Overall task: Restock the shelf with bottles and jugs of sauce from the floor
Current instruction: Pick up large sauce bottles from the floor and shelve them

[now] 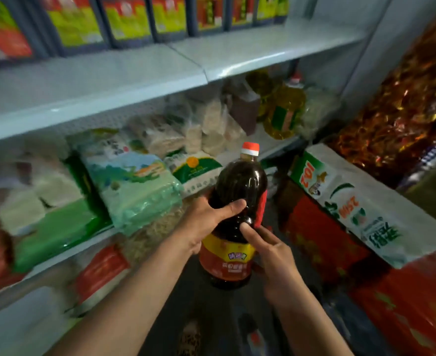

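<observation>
Two hands hold the sauce jug: left hand curled round it; right hand gripping

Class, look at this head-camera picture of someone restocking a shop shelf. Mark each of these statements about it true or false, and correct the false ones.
1. Both hands hold the dark sauce jug. True: the left hand grips its side and the right hand holds the other side.
2. The jug's cap is green. False: the cap is red with a white band.
3. The jug already stands on a shelf. False: it is held in the air in front of the shelves.
4. Bags of rice lie on the middle shelf. True.
5. The top shelf is bare. False: labelled containers stand in a row on it.
</observation>
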The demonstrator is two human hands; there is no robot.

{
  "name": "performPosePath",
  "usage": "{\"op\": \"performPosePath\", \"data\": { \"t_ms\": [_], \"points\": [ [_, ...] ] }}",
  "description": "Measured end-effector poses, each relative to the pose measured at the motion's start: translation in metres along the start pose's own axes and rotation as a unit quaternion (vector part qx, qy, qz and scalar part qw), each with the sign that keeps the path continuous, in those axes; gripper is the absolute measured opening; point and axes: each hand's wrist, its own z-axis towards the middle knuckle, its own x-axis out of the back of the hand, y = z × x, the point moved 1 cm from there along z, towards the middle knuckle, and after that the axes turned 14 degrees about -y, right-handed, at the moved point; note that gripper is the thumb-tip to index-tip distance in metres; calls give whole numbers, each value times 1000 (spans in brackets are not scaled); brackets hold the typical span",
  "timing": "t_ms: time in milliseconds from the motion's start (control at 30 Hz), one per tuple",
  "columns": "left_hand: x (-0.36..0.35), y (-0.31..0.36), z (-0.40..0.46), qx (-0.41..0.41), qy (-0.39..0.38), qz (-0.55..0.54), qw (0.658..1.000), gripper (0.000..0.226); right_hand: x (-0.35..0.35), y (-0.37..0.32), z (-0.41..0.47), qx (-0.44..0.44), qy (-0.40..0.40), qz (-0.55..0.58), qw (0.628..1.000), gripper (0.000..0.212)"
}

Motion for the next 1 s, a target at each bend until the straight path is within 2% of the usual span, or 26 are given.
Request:
{"op": "performPosePath", "data": {
  "t_ms": [100, 200, 400, 500, 633, 667, 833, 900, 1000],
  "points": [
    [9, 40, -62, -35, 52, 0, 998, 65, -36, -27, -36, 25, -39, -44, 998, 16],
    [28, 72, -122, -68, 107, -3, 992, 62, -80, -45, -63, 37, -88, -81, 992, 37],
    [81, 110, -226, -99, 200, -6, 975, 76, -173, -64, -102, 56, -187, -96, 976, 14],
    [111, 124, -272, -113, 236, -7, 965, 68, -226, -66, -109, 65, -229, -105, 966, 14],
    [163, 135, -322, -119, 283, -33, 951, 35, -302, -62, -112, 58, -275, -121, 952, 19],
    [179, 135, -334, -121, 292, -41, 948, 34, -322, -59, -112, 57, -281, -125, 950, 20],
    [265, 141, -394, -88, 302, -26, 949, 47, -426, -40, -106, 61, -289, -138, 945, 27],
    [305, 140, -417, -58, 295, -15, 954, 66, -469, -30, -101, 67, -292, -141, 943, 32],
    [358, 137, -449, -28, 288, -13, 957, 68, -527, -13, -92, 69, -300, -151, 939, 21]
  ]
}}
